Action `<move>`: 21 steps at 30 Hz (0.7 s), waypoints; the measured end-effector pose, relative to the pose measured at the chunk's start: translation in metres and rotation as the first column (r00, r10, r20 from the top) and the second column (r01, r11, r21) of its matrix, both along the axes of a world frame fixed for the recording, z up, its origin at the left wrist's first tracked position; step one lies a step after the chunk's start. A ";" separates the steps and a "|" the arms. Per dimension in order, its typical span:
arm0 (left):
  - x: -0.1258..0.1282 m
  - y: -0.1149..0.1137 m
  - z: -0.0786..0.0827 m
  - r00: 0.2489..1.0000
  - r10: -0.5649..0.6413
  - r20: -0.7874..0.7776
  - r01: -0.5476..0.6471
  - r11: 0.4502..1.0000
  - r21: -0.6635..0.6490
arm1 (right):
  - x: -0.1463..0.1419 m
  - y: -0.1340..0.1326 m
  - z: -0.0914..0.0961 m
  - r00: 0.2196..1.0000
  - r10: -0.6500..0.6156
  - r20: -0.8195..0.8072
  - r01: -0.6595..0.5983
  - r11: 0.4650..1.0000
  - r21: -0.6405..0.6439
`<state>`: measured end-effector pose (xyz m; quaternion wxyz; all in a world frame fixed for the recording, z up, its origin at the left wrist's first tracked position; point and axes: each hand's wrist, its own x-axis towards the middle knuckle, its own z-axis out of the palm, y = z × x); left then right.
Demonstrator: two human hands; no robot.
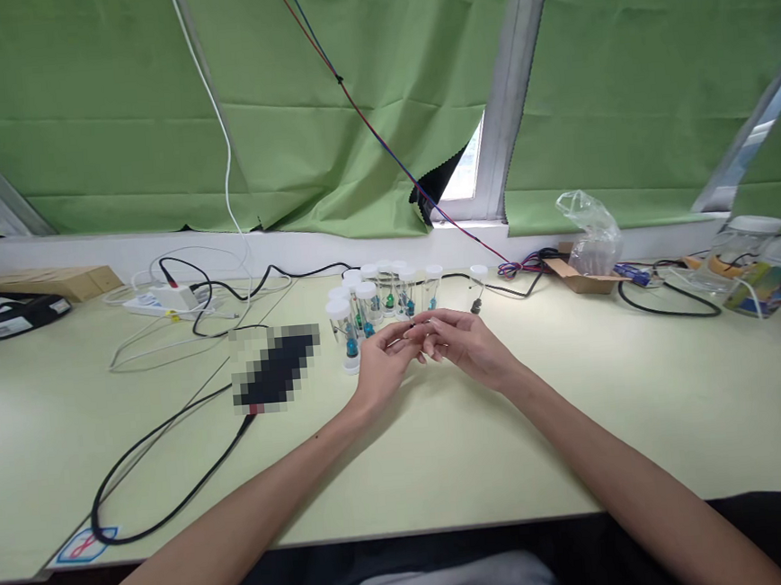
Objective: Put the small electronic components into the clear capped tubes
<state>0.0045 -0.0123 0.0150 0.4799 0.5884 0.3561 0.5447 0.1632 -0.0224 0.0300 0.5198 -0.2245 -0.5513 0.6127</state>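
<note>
My left hand and my right hand meet over the middle of the pale table, fingertips pinched together around something too small to make out. Just behind them stands a cluster of several clear plastic vials with white caps, some holding blue or green bits. One more vial stands alone to the right of the cluster.
A black cable loops across the left of the table from a blurred dark device. A white power strip lies at the back left, a cardboard box with a plastic bag at the back right. Green curtains hang behind.
</note>
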 end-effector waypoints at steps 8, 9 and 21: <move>0.001 -0.001 0.002 1.000 0.004 0.011 -0.004 1.000 -0.010 | -0.001 0.002 -0.003 0.999 -0.021 0.043 0.019 0.998 0.065; 0.001 -0.001 0.001 1.000 0.001 0.013 -0.001 1.000 -0.008 | -0.001 0.002 -0.003 0.999 -0.026 0.046 0.022 0.997 0.072; 0.003 -0.001 -0.001 0.999 -0.052 0.011 0.052 0.998 0.038 | -0.003 -0.001 -0.002 0.977 -0.159 0.139 0.143 0.982 0.120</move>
